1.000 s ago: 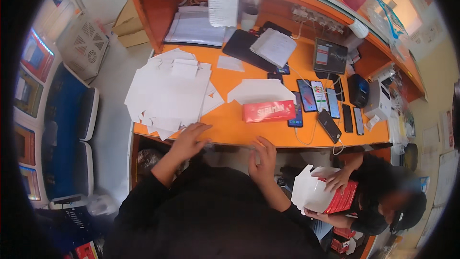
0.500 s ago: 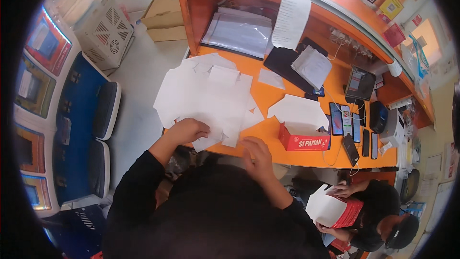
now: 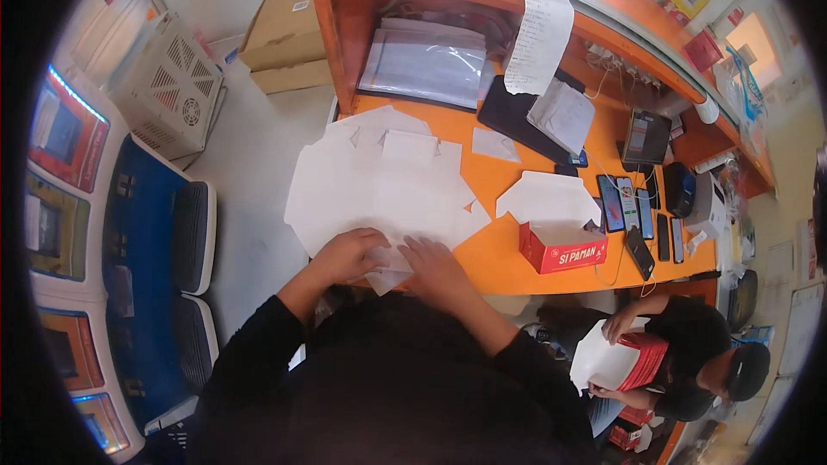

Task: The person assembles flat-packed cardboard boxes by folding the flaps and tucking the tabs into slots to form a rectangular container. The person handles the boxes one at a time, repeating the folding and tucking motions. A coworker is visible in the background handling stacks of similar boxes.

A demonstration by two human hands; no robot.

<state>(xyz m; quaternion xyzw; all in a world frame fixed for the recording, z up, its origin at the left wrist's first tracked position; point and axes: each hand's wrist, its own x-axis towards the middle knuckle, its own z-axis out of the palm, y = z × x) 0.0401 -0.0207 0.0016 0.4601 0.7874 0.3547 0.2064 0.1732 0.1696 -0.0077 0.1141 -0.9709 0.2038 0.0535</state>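
Note:
A flat white cardboard box blank (image 3: 345, 181) with cut slots and flaps lies unfolded on the orange desk in front of me. At its near edge, my left hand (image 3: 351, 256) is closed over a small flap, fingers curled. Close beside it, my right hand (image 3: 432, 267) bends its fingers onto the same flap; its thumb is mostly hidden. A pointed piece of the blank (image 3: 385, 282) juts over the desk edge between my hands. To the right stands a partly folded red and white box (image 3: 562, 245), its white lid raised.
Several phones (image 3: 627, 207) with cables lie on the right of the desk (image 3: 504, 258). A notebook (image 3: 560, 118), a dark laptop-like slab (image 3: 508, 108) and plastic-wrapped sheets (image 3: 422, 65) are farther back. A co-worker (image 3: 689, 344) at lower right holds red and white boxes (image 3: 622, 360). Chairs (image 3: 196, 237) stand left.
My right hand has come down from the air to the blank's near edge, beside my left. The overlapping white strip now lies flush with the sheet. The view has shifted slightly.

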